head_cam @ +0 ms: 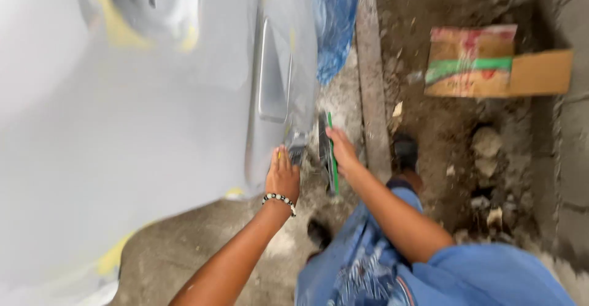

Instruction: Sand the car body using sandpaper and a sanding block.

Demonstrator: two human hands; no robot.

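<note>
Two hands at the panel's lower edge

Right hand [342, 149] grips a green-handled flat tool [331, 156], held upright just beside the grey car panel [141, 128]. Left hand [283, 174] lies flat and open on that panel's edge; blur hides whether anything is under it. A slip could gouge the primed surface. Beyond the tool, a cardboard box [491, 64] lies flattened, seemingly empty

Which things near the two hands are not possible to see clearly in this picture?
- Head view: motion blur hides the grey panel's surface detail.
- Left hand covers whatever lies under its palm.
- Right hand holds a green-edged tool; blur hides its kind.
- Cardboard box: print is smeared.
</note>
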